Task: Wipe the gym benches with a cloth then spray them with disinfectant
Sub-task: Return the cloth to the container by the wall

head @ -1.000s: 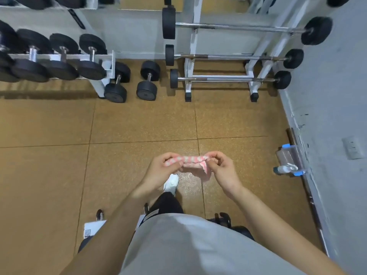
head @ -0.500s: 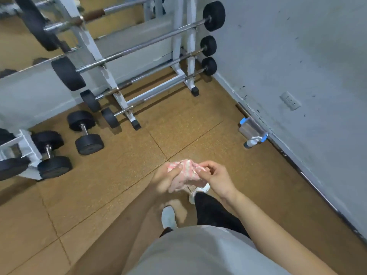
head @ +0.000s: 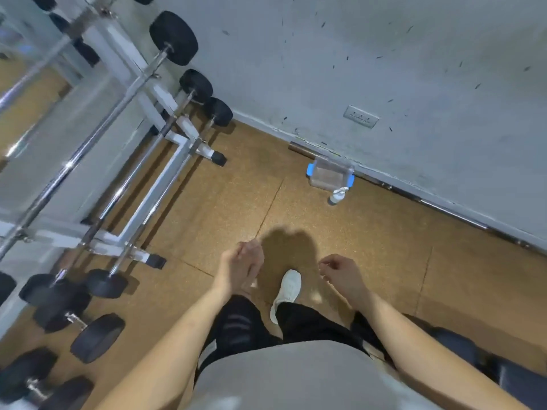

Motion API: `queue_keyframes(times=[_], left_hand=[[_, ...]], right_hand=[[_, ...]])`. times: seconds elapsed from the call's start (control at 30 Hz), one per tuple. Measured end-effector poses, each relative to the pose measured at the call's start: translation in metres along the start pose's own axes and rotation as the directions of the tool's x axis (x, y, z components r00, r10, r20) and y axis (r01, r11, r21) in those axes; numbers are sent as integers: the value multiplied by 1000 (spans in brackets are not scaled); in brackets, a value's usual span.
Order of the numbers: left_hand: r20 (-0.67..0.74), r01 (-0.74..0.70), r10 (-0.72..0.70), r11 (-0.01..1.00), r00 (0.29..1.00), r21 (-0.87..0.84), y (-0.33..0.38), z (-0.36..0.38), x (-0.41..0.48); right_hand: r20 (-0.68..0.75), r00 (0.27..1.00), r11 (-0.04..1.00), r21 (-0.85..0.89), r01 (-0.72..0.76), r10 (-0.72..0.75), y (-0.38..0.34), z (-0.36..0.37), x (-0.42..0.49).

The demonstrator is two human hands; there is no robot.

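small pale spray bottle (head: pixel 337 195) on the floor (head: pixel 384 232), just beside a blue-clipped clear box (head: pixel 330 173)

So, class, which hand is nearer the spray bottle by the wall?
Right. The right hand is straight below the spray bottle in view; the left hand is farther, down-left.

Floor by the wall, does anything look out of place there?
A clear container with blue latches and a small spray bottle sit on the floor beside the wall. The wall is flecked with dark scuffs.

Grey shirt (head: pixel 296 377), black trousers (head: pixel 236 327) with faint pale stripes on one thigh, white sneaker (head: pixel 288 288), bare forearms (head: pixel 177 335)
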State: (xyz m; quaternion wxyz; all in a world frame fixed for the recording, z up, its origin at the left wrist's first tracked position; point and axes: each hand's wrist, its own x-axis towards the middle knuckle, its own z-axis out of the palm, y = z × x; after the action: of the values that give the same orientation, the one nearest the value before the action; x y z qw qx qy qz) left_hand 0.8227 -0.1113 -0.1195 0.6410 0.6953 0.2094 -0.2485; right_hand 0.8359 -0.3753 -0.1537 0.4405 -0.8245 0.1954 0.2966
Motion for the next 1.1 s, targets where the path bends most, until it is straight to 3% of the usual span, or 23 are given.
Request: queue_keyframes(times=[0.07, 0.2, 0.3, 0.5, 0.6, 0.77, 0.93, 1.1], left_hand=[[-62, 17, -13, 998, 998, 54, 25, -10, 31], [54, -3, -2, 995, 999, 99, 76, -17, 97], [102, 17, -36, 984, 994, 176, 99, -25, 168], [199, 38, -118, 930, 973, 366, 112, -39, 319], [161, 64, -140, 912, 977, 405, 108, -35, 385], [138, 67, -134, 911, 981, 408, 73, -13, 482], [147, 62, -138, 902, 979, 427, 0, 22, 577], [192, 57, -165, 881, 968, 469, -64, 52, 642]], right_hand=[[-18, 1000, 998, -58, -9, 8, -13, -6, 30], [53, 995, 974, -214, -76, 89, -37, -21, 99], [64, 982, 964, -214, -160, 177, -56, -32, 162], [-113, 970, 961, -152, -230, 214, -90, -51, 283], [-118, 959, 952, -141, -272, 257, -86, -54, 344], [-187, 940, 941, -129, -312, 286, -37, -43, 455], [-264, 923, 895, -276, -352, 281, 61, -28, 584], [-224, 917, 695, -600, -396, 329, 142, -14, 674]])
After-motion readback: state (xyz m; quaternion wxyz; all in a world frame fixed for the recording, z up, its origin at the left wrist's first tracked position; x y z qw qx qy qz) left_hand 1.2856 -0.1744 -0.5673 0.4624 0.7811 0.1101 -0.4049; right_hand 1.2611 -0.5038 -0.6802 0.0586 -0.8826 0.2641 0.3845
